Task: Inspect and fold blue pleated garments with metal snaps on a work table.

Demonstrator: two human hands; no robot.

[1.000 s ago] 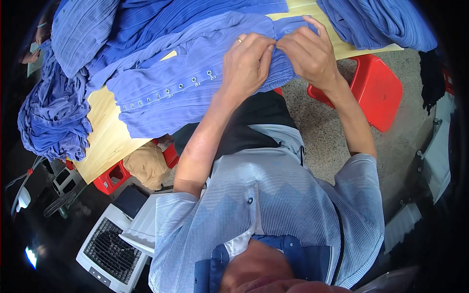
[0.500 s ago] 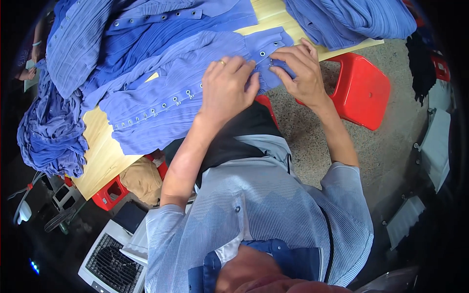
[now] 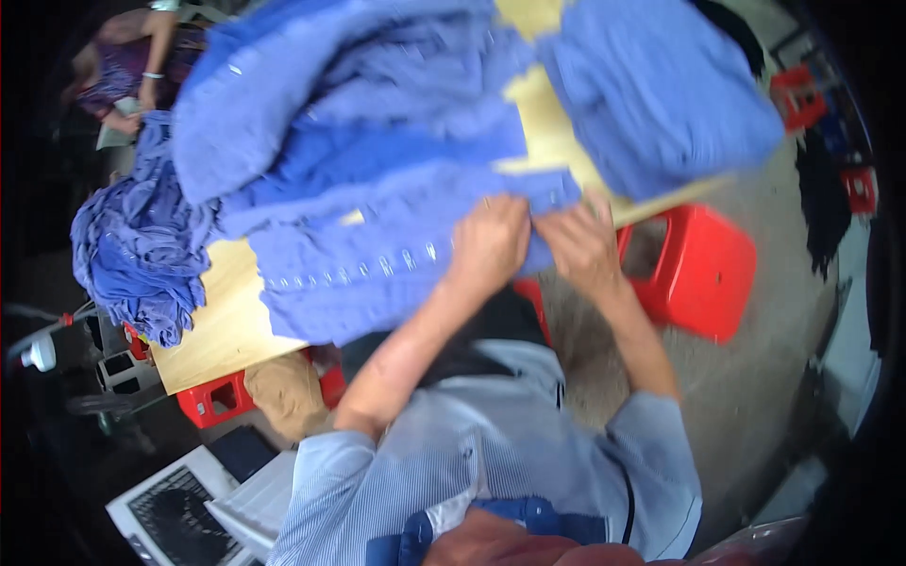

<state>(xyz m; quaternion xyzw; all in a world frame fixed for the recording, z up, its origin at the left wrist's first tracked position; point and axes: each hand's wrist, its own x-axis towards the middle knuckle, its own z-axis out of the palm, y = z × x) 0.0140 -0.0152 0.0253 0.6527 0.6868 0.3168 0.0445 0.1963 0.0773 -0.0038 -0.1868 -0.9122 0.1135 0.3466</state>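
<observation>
A blue pleated garment (image 3: 330, 297) lies spread across the table, with a row of small metal eyelets or snaps running along its front. My left hand (image 3: 491, 243) is closed on the strip near the garment's right end, fingers curled over the cloth. Right beside it, my right hand (image 3: 582, 247) pinches the same end, knuckles up. Both hands are slightly smeared by motion, and the fingertips are mostly hidden. Whether anything small sits between them I cannot make out.
More blue garments (image 3: 396, 85) are heaped behind, with another pile (image 3: 661, 94) at the far right and a crumpled bundle (image 3: 142, 255) at the left table edge. A red stool (image 3: 713, 274) stands right. Another person's hand (image 3: 146, 94) shows far left.
The view has shifted, so the table sits lower in the picture. My hands have come closer together at the garment's end, and the right hand's raised fingers have lowered onto the cloth.
</observation>
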